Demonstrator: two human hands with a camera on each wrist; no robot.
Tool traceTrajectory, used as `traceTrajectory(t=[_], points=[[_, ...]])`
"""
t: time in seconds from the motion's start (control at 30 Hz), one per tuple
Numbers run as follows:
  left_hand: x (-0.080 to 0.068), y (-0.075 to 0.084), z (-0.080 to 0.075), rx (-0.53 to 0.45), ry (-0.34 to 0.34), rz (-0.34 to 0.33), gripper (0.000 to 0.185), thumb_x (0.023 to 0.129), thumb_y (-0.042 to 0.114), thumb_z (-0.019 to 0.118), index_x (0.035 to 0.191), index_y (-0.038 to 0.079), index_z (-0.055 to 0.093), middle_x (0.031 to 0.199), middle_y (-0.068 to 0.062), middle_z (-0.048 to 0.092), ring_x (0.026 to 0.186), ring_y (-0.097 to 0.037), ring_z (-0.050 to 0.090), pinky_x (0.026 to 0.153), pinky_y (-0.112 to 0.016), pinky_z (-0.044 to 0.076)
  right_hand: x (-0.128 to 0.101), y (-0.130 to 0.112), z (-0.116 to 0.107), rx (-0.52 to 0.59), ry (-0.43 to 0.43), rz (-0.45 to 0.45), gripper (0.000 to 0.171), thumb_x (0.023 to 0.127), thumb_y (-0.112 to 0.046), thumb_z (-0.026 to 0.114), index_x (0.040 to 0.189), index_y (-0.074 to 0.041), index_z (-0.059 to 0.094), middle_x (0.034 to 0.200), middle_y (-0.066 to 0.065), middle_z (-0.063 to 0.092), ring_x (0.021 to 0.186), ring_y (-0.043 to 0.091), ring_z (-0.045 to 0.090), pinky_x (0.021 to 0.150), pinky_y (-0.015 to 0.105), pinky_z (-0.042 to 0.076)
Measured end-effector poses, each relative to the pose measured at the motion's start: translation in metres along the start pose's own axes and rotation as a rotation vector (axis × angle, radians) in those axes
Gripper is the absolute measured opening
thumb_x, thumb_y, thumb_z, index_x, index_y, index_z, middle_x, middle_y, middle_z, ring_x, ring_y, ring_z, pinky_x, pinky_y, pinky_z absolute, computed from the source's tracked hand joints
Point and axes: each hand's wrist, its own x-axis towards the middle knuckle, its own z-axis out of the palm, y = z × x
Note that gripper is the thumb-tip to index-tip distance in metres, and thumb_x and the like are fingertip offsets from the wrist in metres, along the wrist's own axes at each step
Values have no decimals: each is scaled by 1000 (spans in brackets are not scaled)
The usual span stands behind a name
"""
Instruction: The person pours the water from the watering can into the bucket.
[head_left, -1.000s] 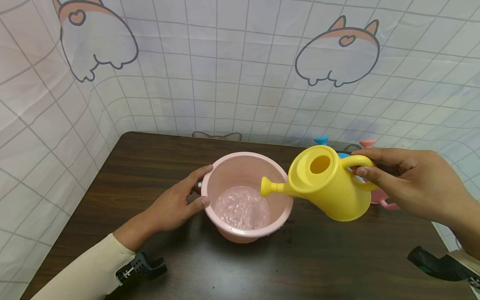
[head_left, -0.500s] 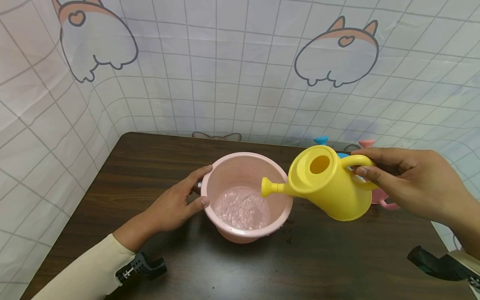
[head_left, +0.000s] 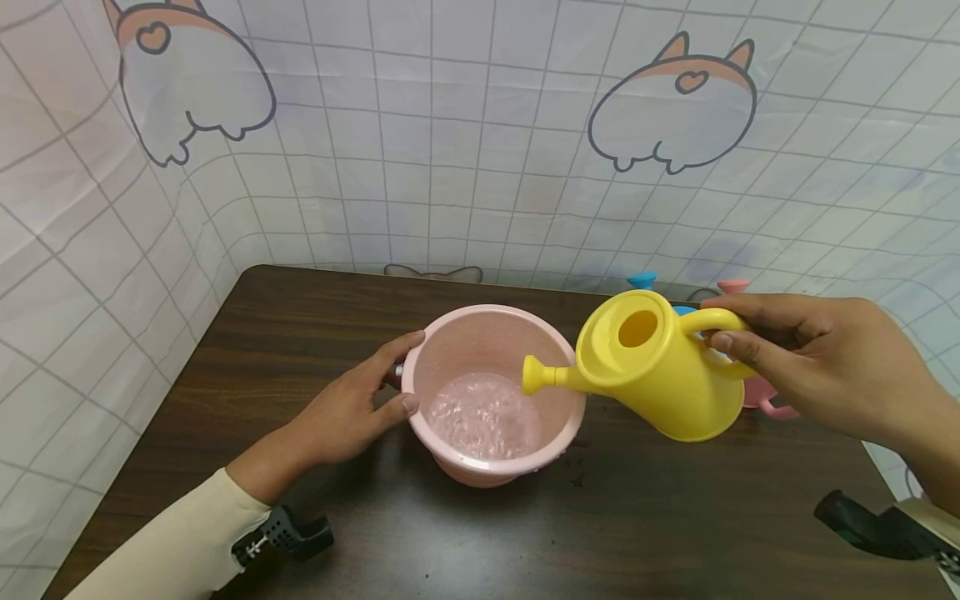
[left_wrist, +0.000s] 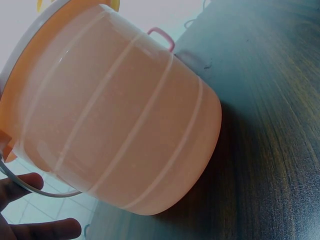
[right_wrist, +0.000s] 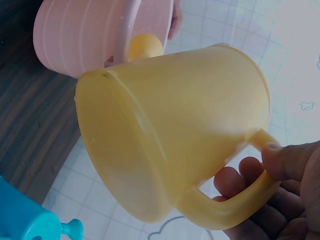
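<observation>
A pink bucket (head_left: 491, 340) stands on the dark table with rippling water (head_left: 483, 421) in its bottom. My left hand (head_left: 341, 412) holds its left rim, thumb toward the front and fingers farther back. In the left wrist view, two fingertips show by the thin wire handle (left_wrist: 52, 194) under the rim. My right hand (head_left: 843, 367) grips the handle of a yellow watering can (head_left: 663, 387), raised over the table and tipped left. Its spout (head_left: 551, 375) reaches over the bucket's right rim. The right wrist view shows the can's base (right_wrist: 120, 150) and fingers curled through the handle.
Behind the yellow can, partly hidden, stand a blue watering can (head_left: 642, 281) and a pink watering can (head_left: 759, 392). Water drops (head_left: 577, 481) dot the wood-grain table (head_left: 637, 533) right of the bucket. A white grid-patterned cloth (head_left: 480, 133) hangs along the back and sides.
The water in the bucket keeps rippling, its pattern shifting between frames. Both hands, the bucket and the yellow watering can stay almost exactly where they were.
</observation>
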Motion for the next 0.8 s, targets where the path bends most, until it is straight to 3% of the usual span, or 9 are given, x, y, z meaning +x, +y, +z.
traceTrajectory(t=[0.23, 0.47, 0.57, 0.8], points=[[0, 0, 0, -3, -2, 1, 71, 102, 48, 58, 162, 37, 22, 142, -4, 56, 114, -18, 64, 86, -50, 51, 0, -1, -1, 0, -1, -1, 34, 95, -17, 76, 129, -20, 73, 101, -9, 77, 47, 11, 65, 43, 27, 50], [0, 0, 0, -4, -4, 6, 70, 103, 47, 58, 162, 37, 22, 142, -5, 55, 114, -18, 64, 88, -51, 51, 1, -1, -1, 22, -7, -15, 36, 95, -16, 76, 131, -19, 72, 112, -34, 64, 47, 11, 65, 43, 27, 50], [0, 0, 0, -4, -6, 4, 71, 103, 47, 58, 162, 37, 22, 143, -5, 55, 114, -19, 64, 88, -51, 51, 1, -1, -1, 34, -9, -19, 37, 95, -15, 76, 131, -19, 72, 113, -37, 63, 47, 11, 65, 43, 27, 50], [1, 0, 1, -4, 1, -3, 71, 102, 44, 60, 162, 37, 22, 141, -5, 56, 113, -18, 64, 88, -51, 51, 2, -1, -2, 15, -10, -10, 38, 95, -17, 76, 132, -21, 72, 128, -22, 63, 48, 11, 65, 43, 27, 51]])
